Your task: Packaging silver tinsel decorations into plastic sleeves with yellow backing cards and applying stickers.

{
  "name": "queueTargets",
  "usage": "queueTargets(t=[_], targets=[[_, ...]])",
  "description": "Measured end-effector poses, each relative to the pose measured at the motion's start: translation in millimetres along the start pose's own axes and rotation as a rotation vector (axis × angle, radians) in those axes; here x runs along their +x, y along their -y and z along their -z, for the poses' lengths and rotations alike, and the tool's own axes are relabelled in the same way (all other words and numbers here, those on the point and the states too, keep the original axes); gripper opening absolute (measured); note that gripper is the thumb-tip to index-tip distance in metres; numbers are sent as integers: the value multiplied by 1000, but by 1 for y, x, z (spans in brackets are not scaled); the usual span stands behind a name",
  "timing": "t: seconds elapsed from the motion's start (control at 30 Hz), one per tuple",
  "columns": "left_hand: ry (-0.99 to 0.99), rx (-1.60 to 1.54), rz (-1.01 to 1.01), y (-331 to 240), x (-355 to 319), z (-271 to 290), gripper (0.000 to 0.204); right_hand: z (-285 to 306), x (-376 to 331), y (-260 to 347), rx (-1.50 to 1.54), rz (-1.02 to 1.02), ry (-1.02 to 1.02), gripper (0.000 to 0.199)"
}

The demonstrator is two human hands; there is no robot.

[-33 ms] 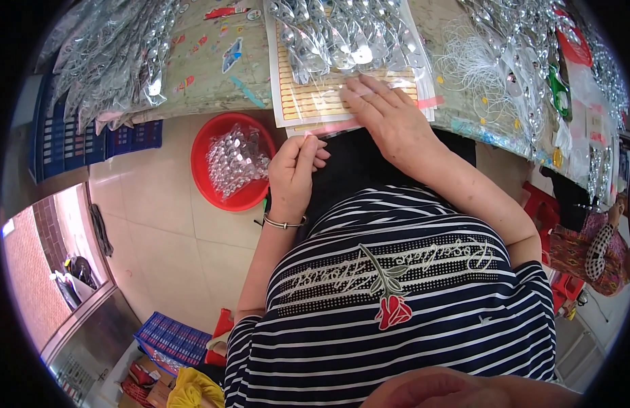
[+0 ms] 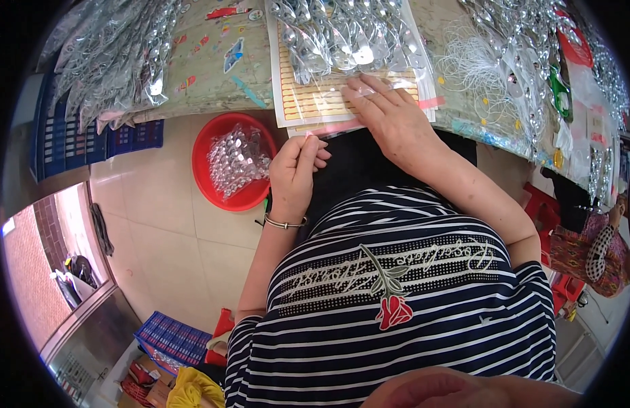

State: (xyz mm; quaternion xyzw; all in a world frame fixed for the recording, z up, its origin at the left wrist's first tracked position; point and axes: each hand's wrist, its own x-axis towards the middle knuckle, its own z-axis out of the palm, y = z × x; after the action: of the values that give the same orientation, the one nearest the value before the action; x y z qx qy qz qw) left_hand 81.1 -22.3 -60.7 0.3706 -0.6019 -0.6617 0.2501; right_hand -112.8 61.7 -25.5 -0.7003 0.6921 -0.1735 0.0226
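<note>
Resting open right hand point(image 2: 399, 129) on the clear packet point(image 2: 308, 109) at the counter point(image 2: 206, 92) edge, apparently pinching its pink strip point(image 2: 335, 127) in curled left hand point(image 2: 292, 173), with silver pieces point(image 2: 349, 44) seemingly loaded, strip still attached.

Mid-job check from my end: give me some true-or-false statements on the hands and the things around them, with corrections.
1. The right hand lies with fingers extended over the yellow-patterned sheet. True.
2. The left hand is gripping the rim of the red basin. False: the left hand is curled near the sheet's near edge; the red basin is beside it in view.
3. A clear bag of shiny pieces sits in the basin. True.
4. The tangled white cords lie left of the sheet. False: the white cords lie right of it.
5. A bracelet is on the left wrist. True.
</note>
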Motion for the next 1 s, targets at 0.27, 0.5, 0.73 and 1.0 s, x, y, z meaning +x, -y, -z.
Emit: queueTargets(t=[0.27,0.5,0.73,1.0], targets=[[-7,0,12,0,0,1,23,26,-19,8,134,4,-58,41],[4,48,21,-1,1,3,22,15,-16,1,60,8,-7,42],[24,40,13,-3,3,1,22,10,7,-1,11,-2,-60,36],[29,48,7,-2,4,10,22,15,9,-8,21,-19,-67,30]])
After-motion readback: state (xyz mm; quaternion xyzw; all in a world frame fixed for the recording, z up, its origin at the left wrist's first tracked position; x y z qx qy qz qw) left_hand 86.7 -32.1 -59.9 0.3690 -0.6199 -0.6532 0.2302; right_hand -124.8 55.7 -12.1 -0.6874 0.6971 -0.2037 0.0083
